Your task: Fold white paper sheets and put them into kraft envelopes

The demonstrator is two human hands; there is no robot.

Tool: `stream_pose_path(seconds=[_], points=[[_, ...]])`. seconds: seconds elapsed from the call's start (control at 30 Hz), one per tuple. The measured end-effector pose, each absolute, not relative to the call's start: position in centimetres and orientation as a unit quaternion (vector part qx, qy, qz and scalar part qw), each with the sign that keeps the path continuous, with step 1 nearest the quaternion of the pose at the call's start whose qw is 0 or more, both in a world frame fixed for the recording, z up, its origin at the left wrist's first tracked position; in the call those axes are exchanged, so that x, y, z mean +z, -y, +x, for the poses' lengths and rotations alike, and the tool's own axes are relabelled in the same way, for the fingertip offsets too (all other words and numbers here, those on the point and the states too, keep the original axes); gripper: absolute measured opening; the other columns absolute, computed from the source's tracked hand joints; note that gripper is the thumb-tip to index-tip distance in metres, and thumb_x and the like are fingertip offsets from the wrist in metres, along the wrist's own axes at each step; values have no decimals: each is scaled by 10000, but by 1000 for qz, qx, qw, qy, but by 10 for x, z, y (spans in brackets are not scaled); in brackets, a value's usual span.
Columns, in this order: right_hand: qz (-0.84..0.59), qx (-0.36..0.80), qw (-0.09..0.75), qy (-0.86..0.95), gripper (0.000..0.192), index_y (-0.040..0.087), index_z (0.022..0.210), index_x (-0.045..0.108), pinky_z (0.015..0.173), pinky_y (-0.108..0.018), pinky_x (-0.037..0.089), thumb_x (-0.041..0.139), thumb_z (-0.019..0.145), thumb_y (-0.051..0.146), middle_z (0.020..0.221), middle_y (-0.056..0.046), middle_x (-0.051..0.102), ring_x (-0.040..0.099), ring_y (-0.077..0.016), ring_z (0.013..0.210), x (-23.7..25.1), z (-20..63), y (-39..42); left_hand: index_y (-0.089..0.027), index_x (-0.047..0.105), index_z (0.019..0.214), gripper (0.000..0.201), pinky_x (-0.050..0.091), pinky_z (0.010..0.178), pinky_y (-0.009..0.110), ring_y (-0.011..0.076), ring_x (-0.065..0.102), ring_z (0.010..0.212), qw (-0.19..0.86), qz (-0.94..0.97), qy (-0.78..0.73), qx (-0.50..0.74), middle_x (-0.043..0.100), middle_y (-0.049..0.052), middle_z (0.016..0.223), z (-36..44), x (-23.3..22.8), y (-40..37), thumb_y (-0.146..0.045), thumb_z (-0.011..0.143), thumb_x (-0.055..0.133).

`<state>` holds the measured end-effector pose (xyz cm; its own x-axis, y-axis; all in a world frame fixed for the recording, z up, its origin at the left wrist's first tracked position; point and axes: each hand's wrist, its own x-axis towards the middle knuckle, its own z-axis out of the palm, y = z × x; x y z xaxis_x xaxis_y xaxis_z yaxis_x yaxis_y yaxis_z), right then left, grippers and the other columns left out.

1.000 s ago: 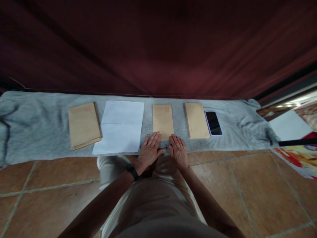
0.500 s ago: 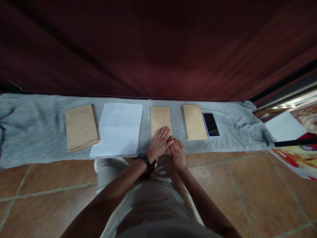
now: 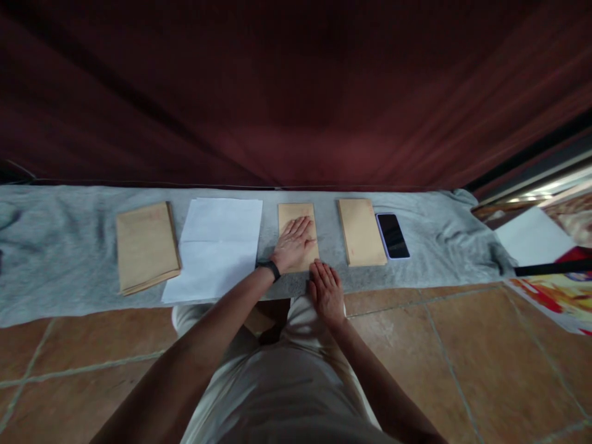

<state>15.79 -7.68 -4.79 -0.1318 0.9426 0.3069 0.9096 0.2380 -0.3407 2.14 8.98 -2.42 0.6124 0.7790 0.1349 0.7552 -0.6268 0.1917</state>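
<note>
While the left hand (image 3: 292, 245) lies flat, fingers spread, on the middle brown envelope (image 3: 296, 217), the right hand (image 3: 326, 292) rests palm down just beside that envelope's near edge, its grip open and holding nothing. Neither hand grips anything; the left one simply presses on the paper. That envelope sits on a grey cloth (image 3: 60, 246) stretched across the tiled floor (image 3: 462, 357). To its left lies a white sheet (image 3: 217, 246), then a stack of brown envelopes (image 3: 145, 246). To its right, another brown envelope (image 3: 361, 231), with a dark phone (image 3: 393, 235) just beside it. A black wristband (image 3: 269, 267) circles the left wrist.
</note>
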Motion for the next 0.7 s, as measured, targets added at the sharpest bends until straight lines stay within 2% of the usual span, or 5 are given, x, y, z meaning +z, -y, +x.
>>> stream_pose_path(seconds=[0.2, 0.37, 0.7], points=[[-623, 28, 229, 748, 520, 170, 1572, 356, 1196, -473, 309, 390, 1059, 244, 1568, -110, 468, 403, -256, 1463, -46, 156, 77, -149, 383, 1556, 572, 174, 1272, 449, 235, 264, 1537, 74, 901, -420, 81, 336, 84, 1648, 13, -19, -145, -393, 1050, 275], [-623, 31, 229, 747, 529, 172, 1579, 342, 1192, -471, 314, 388, 1058, 250, 1566, -113, 469, 411, -251, 1456, -46, 157, 78, -238, 389, 1557, 543, 154, 1269, 489, 225, 247, 1541, 90, 913, -393, 63, 364, 22, 1640, 17, -20, -151, -386, 1049, 264], [-626, 31, 227, 745, 512, 167, 1558, 382, 1201, -467, 287, 409, 1051, 234, 1555, -118, 484, 409, -253, 1458, -49, 156, 78, -195, 360, 1567, 583, 145, 1275, 425, 201, 237, 1545, 99, 925, -363, 59, 339, 41, 1651, 6, -22, -117, -458, 1055, 270]])
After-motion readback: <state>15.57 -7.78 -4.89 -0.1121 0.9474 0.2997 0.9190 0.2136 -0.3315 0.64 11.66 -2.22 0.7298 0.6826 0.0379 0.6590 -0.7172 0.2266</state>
